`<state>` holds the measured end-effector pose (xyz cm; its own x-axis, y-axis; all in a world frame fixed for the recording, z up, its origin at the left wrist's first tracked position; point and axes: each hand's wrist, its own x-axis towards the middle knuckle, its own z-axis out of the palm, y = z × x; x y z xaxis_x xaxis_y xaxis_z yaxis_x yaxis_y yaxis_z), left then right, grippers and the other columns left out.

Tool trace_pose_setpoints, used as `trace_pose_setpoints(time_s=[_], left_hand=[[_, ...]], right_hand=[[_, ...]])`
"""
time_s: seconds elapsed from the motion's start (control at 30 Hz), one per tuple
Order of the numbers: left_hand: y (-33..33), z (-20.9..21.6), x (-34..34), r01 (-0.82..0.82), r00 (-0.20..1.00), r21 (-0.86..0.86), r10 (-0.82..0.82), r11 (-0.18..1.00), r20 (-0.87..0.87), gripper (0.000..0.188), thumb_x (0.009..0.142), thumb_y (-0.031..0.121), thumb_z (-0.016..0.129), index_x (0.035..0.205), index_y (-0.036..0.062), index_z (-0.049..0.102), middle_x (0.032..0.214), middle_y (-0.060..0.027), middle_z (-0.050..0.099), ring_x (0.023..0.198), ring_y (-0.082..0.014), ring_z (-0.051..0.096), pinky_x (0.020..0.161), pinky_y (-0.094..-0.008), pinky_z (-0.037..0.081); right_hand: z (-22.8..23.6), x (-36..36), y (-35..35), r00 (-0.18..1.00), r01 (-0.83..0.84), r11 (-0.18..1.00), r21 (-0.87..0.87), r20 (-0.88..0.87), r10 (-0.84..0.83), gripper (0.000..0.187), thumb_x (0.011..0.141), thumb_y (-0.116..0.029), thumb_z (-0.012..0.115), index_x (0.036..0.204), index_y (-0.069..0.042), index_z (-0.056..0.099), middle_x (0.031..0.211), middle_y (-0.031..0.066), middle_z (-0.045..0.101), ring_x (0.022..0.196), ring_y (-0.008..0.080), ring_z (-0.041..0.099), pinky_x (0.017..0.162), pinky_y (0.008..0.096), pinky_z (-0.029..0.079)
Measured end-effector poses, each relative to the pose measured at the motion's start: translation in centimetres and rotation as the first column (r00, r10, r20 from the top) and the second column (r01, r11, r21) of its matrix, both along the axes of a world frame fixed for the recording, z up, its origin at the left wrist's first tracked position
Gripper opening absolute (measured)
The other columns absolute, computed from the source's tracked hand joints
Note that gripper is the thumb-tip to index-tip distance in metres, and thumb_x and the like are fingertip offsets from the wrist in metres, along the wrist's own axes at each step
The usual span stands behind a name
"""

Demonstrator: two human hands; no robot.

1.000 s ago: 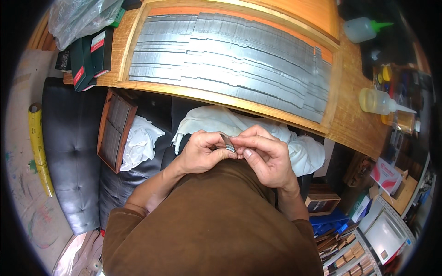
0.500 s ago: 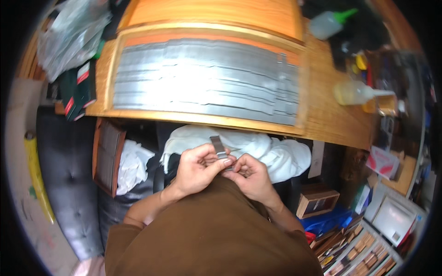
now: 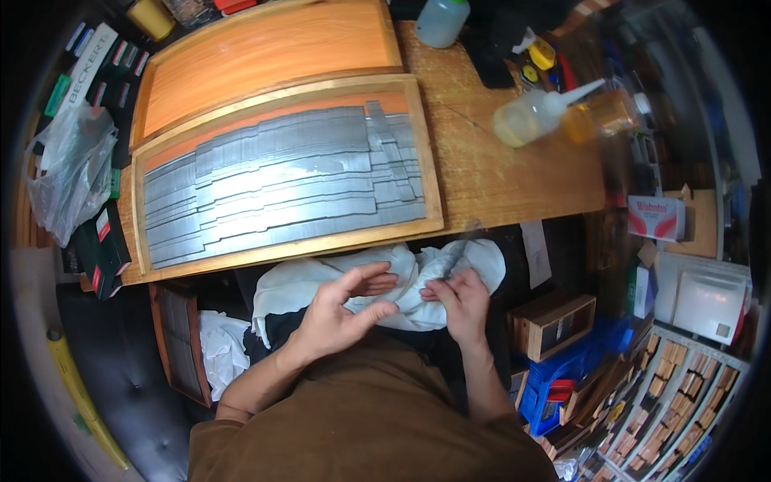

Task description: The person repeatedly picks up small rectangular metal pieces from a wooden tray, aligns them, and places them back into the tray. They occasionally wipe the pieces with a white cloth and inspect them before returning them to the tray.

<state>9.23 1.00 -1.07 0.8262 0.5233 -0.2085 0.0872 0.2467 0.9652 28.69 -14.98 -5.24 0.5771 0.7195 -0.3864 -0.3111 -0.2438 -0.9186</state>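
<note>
My left hand (image 3: 337,313) is raised over my lap, fingers stretched and thumb apart, with nothing in it. To its right, my right hand (image 3: 463,304) pinches a thin grey metal strip (image 3: 459,251), which is smeared by motion and points up and away. Both hands are above a white cloth (image 3: 283,291) spread over my lap. Just beyond lies a shallow wooden tray (image 3: 289,251) on the table, filled with rows of flat, thin metal pieces (image 3: 281,185). A few of these lie slanted on top at the tray's right side.
Behind the tray lies an empty orange wooden tray (image 3: 265,68). A squeeze bottle (image 3: 522,120) stands right on the wooden table (image 3: 514,185). At left are a plastic bag (image 3: 76,169) and dark boxes (image 3: 104,249). A small wooden box (image 3: 554,325) sits at lower right.
My hands have come apart. The left has opened and let go of the metal strip; the right has moved right with it. The view has shifted, showing the table farther left.
</note>
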Motion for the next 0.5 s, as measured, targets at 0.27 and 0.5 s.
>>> trace_pose_setpoints(time_s=[0.27, 0.5], left_hand=[[0.3, -0.8, 0.1, -0.107, 0.99, -0.381, 0.135, 0.918, 0.047, 0.047, 0.112, 0.029, 0.052, 0.14, -0.0079, 0.055, 0.126, -0.019, 0.071, 0.116, -0.0235, 0.069, 0.096, -0.0354, 0.058], [1.3, 0.5, -1.8, -0.297, 0.949, -0.607, 0.296, 0.737, -0.105, 0.058, 0.112, 0.047, 0.045, 0.125, -0.0059, 0.065, 0.108, -0.0201, 0.076, 0.095, -0.0252, 0.077, 0.081, -0.0327, 0.063]], right_hand=[[3.1, -3.3, -1.2, 0.933, -0.231, 0.968, 0.094, -0.26, 0.248, 0.021, 0.098, 0.006, 0.067, 0.093, -0.001, 0.048, 0.094, 0.022, 0.075, 0.086, 0.0243, 0.077, 0.075, 0.0342, 0.066], [4.5, -6.2, 0.6, 0.834, -0.433, 0.891, -0.137, -0.435, 0.339, 0.021, 0.097, 0.004, 0.07, 0.095, -0.002, 0.049, 0.092, 0.0214, 0.075, 0.083, 0.0242, 0.078, 0.072, 0.0333, 0.066]])
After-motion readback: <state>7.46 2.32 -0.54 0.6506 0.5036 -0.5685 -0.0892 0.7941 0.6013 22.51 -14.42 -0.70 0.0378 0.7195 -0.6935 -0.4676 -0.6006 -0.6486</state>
